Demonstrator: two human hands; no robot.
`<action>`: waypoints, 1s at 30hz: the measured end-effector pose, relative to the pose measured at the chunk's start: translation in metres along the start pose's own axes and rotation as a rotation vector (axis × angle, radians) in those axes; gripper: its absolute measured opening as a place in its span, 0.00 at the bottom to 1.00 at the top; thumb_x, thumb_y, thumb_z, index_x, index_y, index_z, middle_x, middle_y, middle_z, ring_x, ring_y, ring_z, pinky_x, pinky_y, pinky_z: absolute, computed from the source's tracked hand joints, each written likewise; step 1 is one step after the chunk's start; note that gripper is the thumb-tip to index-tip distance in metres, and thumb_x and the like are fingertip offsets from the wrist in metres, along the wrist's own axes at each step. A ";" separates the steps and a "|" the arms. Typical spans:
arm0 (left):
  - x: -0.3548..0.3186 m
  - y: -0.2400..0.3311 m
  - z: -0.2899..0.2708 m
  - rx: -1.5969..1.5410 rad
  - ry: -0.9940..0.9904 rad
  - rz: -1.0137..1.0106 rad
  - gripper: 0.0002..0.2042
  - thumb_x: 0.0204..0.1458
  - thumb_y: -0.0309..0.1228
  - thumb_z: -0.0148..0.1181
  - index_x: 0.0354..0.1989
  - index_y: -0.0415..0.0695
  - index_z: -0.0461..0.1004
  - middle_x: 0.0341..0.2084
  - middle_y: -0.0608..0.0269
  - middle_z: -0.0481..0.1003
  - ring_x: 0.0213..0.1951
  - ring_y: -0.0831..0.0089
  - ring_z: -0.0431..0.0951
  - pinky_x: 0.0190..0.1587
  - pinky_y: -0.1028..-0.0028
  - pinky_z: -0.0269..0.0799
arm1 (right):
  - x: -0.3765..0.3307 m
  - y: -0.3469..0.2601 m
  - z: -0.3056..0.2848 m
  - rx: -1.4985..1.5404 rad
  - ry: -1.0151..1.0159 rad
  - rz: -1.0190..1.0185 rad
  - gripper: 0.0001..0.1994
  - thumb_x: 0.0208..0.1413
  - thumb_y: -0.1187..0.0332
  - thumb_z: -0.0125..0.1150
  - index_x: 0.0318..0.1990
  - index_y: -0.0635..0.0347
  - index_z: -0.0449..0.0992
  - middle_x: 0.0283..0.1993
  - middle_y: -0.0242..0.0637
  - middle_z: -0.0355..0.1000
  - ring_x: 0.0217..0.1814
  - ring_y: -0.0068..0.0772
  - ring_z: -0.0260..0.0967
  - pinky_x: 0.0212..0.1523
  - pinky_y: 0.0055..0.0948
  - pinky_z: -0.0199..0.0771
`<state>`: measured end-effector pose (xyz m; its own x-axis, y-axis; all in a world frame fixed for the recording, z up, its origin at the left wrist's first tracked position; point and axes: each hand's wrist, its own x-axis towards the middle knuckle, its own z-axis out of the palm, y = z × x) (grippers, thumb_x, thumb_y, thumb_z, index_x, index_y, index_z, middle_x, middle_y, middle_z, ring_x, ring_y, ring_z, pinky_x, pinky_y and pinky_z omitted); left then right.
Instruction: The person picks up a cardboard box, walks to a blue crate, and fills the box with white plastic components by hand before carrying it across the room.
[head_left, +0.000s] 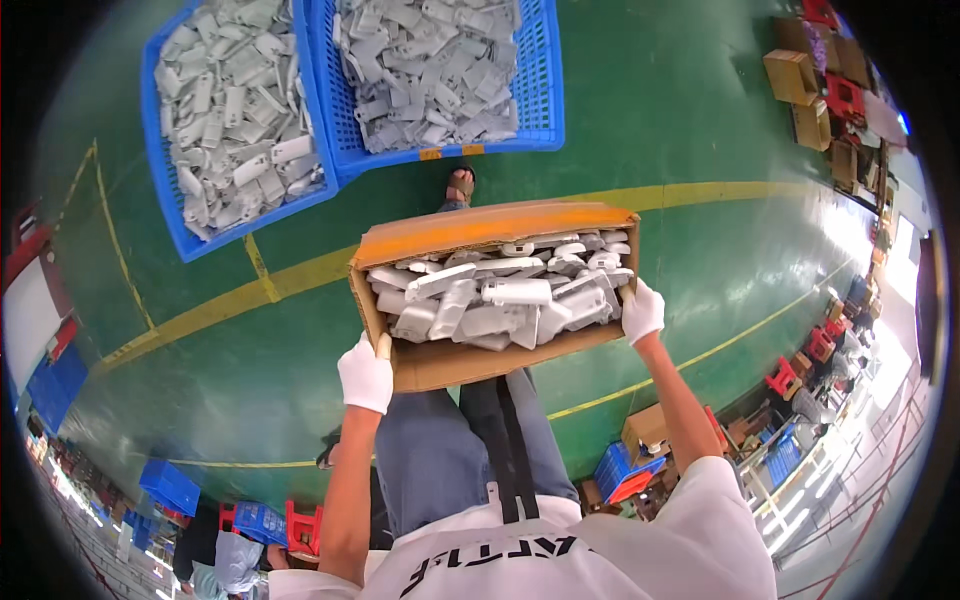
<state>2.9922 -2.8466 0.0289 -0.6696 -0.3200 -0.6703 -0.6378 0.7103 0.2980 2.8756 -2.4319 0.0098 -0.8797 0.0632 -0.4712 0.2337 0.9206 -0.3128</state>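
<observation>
Held in front of my body is an open cardboard box (470,371) with an orange strip along its far side. Many white and grey plastic casings (517,291) lie loosely piled inside it. My left hand (366,375), in a white glove, grips the box's near left corner, with the thumb over the edge. At the right end, my gloved right hand (643,311) is closed on the side wall. The fingers beneath and behind the cardboard are hidden on both sides.
Two blue plastic crates, a left one (163,190) and a right one (545,75), stand ahead on the green floor (640,110), heaped with similar casings. Yellow lines (700,194) cross the floor. Cardboard boxes (792,78) and red stools (783,377) line the right side; a blue bin (170,486) sits behind left.
</observation>
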 end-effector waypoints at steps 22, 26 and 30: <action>-0.043 0.445 -0.112 0.056 0.193 0.395 0.12 0.50 0.34 0.59 0.34 0.36 0.75 0.28 0.39 0.75 0.33 0.42 0.74 0.35 0.56 0.68 | 0.019 0.147 -0.379 0.239 0.222 0.286 0.14 0.56 0.58 0.51 0.29 0.59 0.74 0.28 0.53 0.72 0.34 0.59 0.71 0.36 0.51 0.69; -0.036 0.574 -0.097 0.123 0.192 0.443 0.12 0.51 0.35 0.58 0.32 0.36 0.75 0.25 0.41 0.75 0.31 0.43 0.74 0.32 0.56 0.67 | 0.074 0.219 -0.454 0.228 0.253 0.309 0.13 0.56 0.59 0.51 0.29 0.60 0.75 0.29 0.54 0.73 0.34 0.58 0.71 0.36 0.50 0.69; -0.021 0.713 -0.077 0.094 0.169 0.493 0.11 0.52 0.34 0.57 0.34 0.37 0.75 0.27 0.42 0.75 0.30 0.46 0.75 0.33 0.60 0.68 | 0.144 0.287 -0.531 0.254 0.350 0.320 0.15 0.56 0.57 0.53 0.28 0.60 0.74 0.26 0.52 0.73 0.33 0.58 0.71 0.35 0.49 0.70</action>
<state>2.5218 -2.3815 0.3079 -0.9382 -0.0250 -0.3453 -0.2003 0.8526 0.4827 2.5965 -1.9540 0.2903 -0.8234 0.4898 -0.2865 0.5675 0.7151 -0.4082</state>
